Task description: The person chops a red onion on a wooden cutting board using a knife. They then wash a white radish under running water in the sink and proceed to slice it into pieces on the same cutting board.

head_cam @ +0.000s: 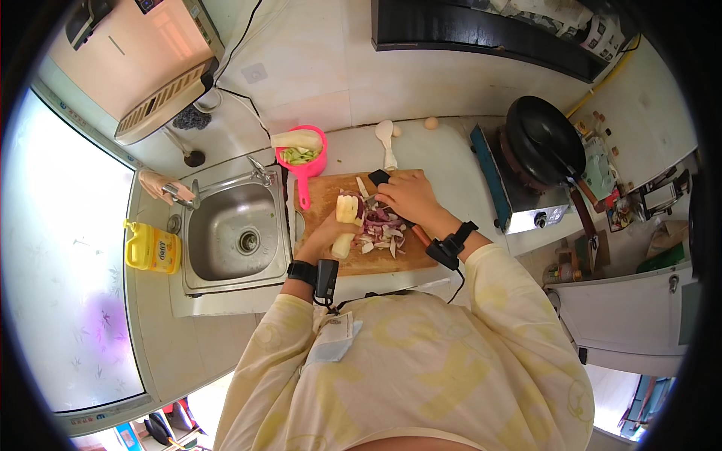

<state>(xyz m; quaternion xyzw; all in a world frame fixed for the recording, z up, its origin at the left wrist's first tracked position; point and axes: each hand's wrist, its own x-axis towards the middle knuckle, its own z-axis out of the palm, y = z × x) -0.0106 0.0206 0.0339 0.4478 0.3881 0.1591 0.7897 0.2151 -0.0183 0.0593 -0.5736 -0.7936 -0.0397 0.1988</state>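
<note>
My left hand (330, 234) is closed around a pale, partly peeled vegetable (346, 211) with some purple skin left at its top, above the left middle of a wooden cutting board (316, 268). Close on the right, my right hand (407, 194) grips a tool whose dark end (379, 177) shows beyond the fingers; most of it is hidden, so its kind is unclear. Purple and white peelings (386, 228) lie heaped on the board between and below the hands. An orange handle (420, 234) shows under my right wrist.
A pink strainer (316, 166) holding green slices and a long pale vegetable (296, 139) overlaps the board's upper left. Left are a steel sink (225, 225) and yellow jug (152, 248). Beyond the board lie a white spoon (384, 135) and eggs (431, 123); right, a black wok (541, 141) on a stove (530, 211).
</note>
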